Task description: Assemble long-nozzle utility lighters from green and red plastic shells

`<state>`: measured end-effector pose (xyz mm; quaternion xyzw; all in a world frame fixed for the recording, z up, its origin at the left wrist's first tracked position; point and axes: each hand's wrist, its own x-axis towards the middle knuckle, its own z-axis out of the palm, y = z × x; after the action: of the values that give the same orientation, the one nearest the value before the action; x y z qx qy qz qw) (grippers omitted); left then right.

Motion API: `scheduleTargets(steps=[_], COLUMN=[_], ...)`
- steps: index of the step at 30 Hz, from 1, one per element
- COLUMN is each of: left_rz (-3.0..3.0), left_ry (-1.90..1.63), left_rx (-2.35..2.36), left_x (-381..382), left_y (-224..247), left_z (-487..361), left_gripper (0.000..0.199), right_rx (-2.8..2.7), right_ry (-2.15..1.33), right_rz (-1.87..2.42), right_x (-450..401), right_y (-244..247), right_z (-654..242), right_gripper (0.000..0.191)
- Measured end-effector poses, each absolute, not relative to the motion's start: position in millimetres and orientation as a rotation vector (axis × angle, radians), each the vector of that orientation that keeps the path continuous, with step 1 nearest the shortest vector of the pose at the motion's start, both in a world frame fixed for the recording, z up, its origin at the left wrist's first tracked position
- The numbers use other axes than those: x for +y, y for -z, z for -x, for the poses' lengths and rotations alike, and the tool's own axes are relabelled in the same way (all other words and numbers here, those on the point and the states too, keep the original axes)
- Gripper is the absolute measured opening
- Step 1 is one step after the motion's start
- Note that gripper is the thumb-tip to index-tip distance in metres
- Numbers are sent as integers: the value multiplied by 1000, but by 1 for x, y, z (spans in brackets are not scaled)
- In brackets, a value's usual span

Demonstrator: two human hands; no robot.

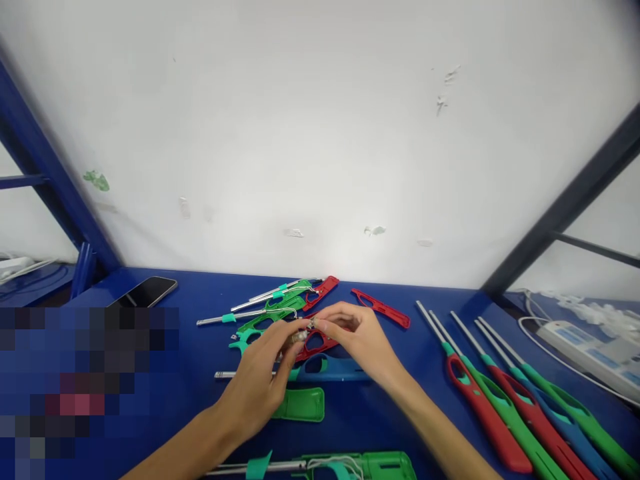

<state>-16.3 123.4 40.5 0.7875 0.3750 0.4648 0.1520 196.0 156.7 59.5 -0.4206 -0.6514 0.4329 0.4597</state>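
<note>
My left hand (pixel 267 367) pinches a small metallic and clear lighter part (pixel 300 337) between thumb and fingers. From the right, my right hand (pixel 357 333) has thumb and forefinger closed at the tip of that same part; its exact kind is too small to tell. Beneath my hands lie a blue lighter shell (pixel 333 369) with a metal tube, a red shell half (pixel 316 342) partly covered by the fingers, and a green shell piece (pixel 305 405). An opened green lighter (pixel 385 465) with white wires and a long tube lies at the near edge.
Opened green and red lighters with metal tubes (pixel 265 295) lie behind my hands, with a red shell half (pixel 383 308) beside them. Several closed long lighters (pixel 493 413) line the right. A phone (pixel 150 292) rests at back left; a white power strip (pixel 590 350) stands far right.
</note>
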Motion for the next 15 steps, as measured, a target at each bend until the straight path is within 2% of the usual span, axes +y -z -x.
scheduleTargets(steps=[10,15], left_rz=[-2181,-2102], left_ry=[-1153,-1162], left_rx=[1069,1064], left_x=[108,112], left_y=[-34,-40], left_z=[12,12], left_gripper=[33,27], right_rx=[-1490,-1451], right_ry=[-1106,-1153], right_rz=[1064,1046], right_x=[152,148], right_y=[-51,-52], right_z=[-193,-190], right_gripper=[32,37])
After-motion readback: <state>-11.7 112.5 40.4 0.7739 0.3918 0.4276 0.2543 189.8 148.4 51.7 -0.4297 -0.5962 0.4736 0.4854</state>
